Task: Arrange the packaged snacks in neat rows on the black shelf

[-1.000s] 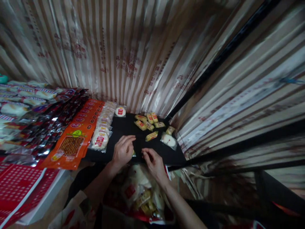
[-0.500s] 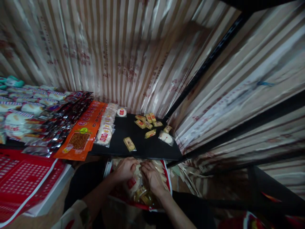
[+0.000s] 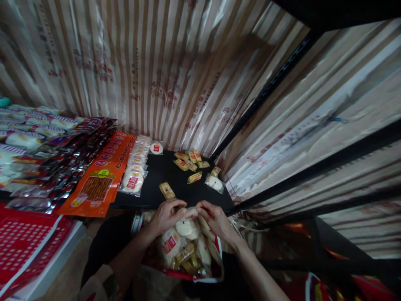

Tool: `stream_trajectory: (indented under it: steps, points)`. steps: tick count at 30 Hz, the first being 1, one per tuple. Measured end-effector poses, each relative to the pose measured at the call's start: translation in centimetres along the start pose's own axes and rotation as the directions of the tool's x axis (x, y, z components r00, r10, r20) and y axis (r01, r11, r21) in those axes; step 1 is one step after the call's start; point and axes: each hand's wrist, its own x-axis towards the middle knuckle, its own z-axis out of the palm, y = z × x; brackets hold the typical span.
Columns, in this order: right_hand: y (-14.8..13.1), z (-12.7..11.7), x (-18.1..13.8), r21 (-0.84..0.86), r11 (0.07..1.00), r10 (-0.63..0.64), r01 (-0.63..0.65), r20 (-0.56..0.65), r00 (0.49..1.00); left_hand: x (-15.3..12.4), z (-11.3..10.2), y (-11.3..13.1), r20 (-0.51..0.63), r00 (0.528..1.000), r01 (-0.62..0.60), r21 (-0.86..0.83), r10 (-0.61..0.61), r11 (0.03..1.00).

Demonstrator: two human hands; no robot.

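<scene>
Over a red basket (image 3: 222, 267) on my lap, both hands are at the top of a bunch of round white crackers in clear wrappers (image 3: 185, 228). My left hand (image 3: 169, 215) has its thumb and fingers closed around the left edge of the uppermost wrapped cracker (image 3: 191, 212). Its right edge is pinched by my right hand (image 3: 214, 219); the fingertips are partly hidden. Lower in the basket lie another wrapped cracker with a red label (image 3: 171, 243) and several small yellow-wrapped snacks (image 3: 189, 257).
On the black shelf (image 3: 184, 195) lie several yellow snack packets (image 3: 194, 177), a white cracker packet (image 3: 214, 183), a row of crackers (image 3: 134, 179) and an orange bag (image 3: 97, 179). Red perforated basket (image 3: 28, 246) stands left. Black frame bars (image 3: 282, 188) cross the right side.
Both hands have risen from inside the basket to its far rim, bringing a wrapped cracker up between them. More of the basket's contents now show. The view has shifted slightly right.
</scene>
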Motion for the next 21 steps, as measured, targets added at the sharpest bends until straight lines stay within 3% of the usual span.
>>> stream_trajectory:
  steps: [8, 14, 21]
  points:
    - [-0.5, -0.1, 3.7, 0.265, 0.963, 0.055, -0.053, 0.002, 0.999, 1.5, -0.2, -1.6, -0.098, 0.99, 0.077, -0.222, -0.101, 0.972]
    - [-1.1, 0.8, 6.1, 0.471, 0.878, 0.068, -0.087, 0.058, 0.996, 3.5, -1.2, -1.5, -0.213, 0.951, 0.08, -0.527, -0.222, 0.846]
    - [-1.6, 1.4, 9.3, 0.579, 0.796, 0.219, -0.176, -0.006, 0.976, 6.3, -2.7, -2.5, -0.38, 0.875, 0.053, -0.538, -0.299, 0.841]
